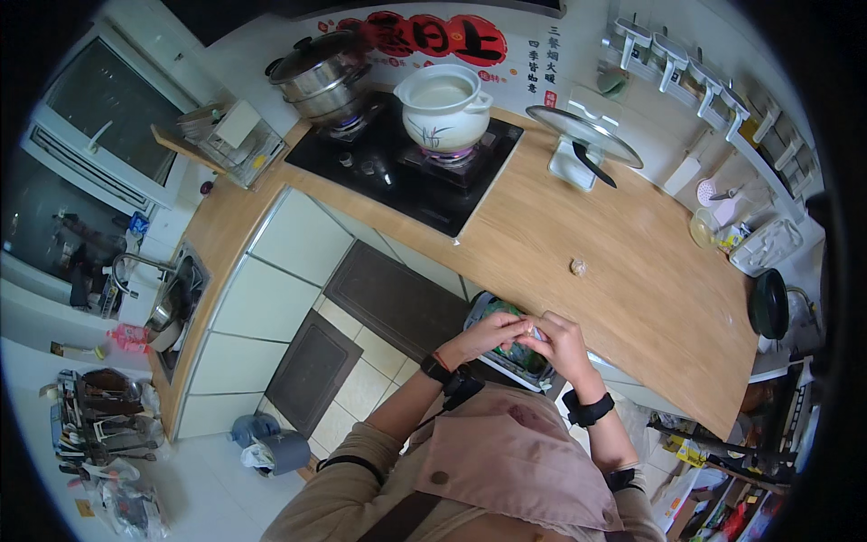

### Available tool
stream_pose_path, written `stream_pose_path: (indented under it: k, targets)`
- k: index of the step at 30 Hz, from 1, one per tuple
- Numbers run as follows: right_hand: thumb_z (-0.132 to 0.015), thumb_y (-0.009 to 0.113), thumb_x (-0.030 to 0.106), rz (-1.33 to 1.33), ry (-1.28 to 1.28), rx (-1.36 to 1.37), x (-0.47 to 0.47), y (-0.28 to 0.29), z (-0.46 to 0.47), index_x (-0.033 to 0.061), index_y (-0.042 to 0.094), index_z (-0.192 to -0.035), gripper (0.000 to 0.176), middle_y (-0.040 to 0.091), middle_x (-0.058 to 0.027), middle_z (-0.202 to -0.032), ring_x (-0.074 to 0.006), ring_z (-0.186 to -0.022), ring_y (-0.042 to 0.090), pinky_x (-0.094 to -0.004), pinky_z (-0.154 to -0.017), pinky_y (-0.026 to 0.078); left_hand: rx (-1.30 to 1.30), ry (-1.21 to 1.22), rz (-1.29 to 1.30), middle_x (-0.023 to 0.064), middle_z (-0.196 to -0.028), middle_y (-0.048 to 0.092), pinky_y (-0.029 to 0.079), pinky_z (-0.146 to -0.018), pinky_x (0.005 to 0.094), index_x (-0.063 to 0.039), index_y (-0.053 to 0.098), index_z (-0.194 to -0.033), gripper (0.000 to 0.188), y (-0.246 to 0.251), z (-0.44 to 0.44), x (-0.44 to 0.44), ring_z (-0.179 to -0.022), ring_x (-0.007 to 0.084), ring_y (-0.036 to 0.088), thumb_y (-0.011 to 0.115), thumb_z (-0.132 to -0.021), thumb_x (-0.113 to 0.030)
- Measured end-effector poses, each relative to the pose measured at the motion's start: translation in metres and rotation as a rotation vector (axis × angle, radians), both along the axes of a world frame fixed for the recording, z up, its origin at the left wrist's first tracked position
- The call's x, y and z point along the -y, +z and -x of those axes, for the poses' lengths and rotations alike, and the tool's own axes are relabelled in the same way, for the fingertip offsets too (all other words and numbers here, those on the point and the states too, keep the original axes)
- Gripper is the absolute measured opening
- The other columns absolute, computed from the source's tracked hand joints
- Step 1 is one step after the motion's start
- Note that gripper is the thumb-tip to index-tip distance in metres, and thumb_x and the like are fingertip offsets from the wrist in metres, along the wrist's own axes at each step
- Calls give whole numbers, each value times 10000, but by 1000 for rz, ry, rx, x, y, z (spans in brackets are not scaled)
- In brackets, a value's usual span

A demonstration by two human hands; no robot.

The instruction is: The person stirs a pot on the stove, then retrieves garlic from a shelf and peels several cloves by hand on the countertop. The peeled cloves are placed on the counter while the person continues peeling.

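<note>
My left hand [504,330] and my right hand [561,340] meet at the counter's front edge, fingertips pinched together on a small pale piece [530,331]. Fingers cover most of that piece, so its kind cannot be told. Directly beneath the hands is a grey bin [520,378] with green and dark contents, partly hidden by them. On the wooden countertop [637,271] beyond my right hand lies a small whitish, roundish lump [577,266], possibly a garlic bulb.
A white ceramic pot [443,122] with pale liquid stands over a lit burner on the black gas hob [386,177]. Behind it, a lidded steel steamer [322,81] sits on another lit burner. A glass lid [586,135] leans on a stand. The sink [183,278] is at left.
</note>
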State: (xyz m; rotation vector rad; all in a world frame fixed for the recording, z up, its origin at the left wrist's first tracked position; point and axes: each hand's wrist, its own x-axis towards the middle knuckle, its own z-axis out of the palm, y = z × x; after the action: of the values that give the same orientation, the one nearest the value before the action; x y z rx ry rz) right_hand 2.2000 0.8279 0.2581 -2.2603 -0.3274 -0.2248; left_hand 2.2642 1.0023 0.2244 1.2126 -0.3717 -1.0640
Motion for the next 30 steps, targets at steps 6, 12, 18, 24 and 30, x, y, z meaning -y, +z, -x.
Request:
stream_pose_path:
  k: [6, 12, 18, 24, 30]
  targets:
    - [-738, 729, 202, -183, -116, -123, -9, -12, 5, 44, 658, -957, 280, 473, -76, -617, -215, -548, 473, -320, -533, 410, -3, 71, -48, -76, -652, 444, 303, -504, 187, -72, 616, -893, 272, -5, 4, 5, -565, 27, 356, 473, -962, -293]
    - [-726, 734, 184, -147, -87, -72, -6, -14, 8, 35, 659, -940, 272, 496, -87, -639, -229, -563, 490, -327, -541, 408, 114, 28, -67, -37, -755, 598, 360, -544, 169, -45, 664, -924, 256, -5, 3, 8, -624, 12, 454, 561, -914, -279]
    - [-724, 722, 213, 76, -74, 37, 1, -7, 8, 52, 636, -1023, 351, 573, -113, -726, -278, -630, 583, -374, -564, 469, 228, 140, -130, 46, -812, 670, 457, -641, 201, 46, 678, -919, 216, -4, -5, 10, -743, 61, 586, 672, -831, -151]
    - [-730, 719, 133, 122, -161, 63, -6, -15, 6, 25, 632, -1023, 324, 564, -117, -715, -260, -601, 575, -351, -558, 471, 232, 381, -122, 71, -760, 673, 475, -607, 202, 67, 674, -866, 184, -14, 5, 15, -682, 77, 610, 696, -800, -103]
    - [-758, 672, 146, 151, -194, -14, -10, -20, 4, 26, 613, -1022, 296, 595, -146, -801, -321, -708, 610, -395, -607, 490, 352, 498, -187, 84, -730, 675, 470, -558, 207, 51, 678, -838, 164, -13, 9, 19, -644, 82, 615, 721, -762, -89]
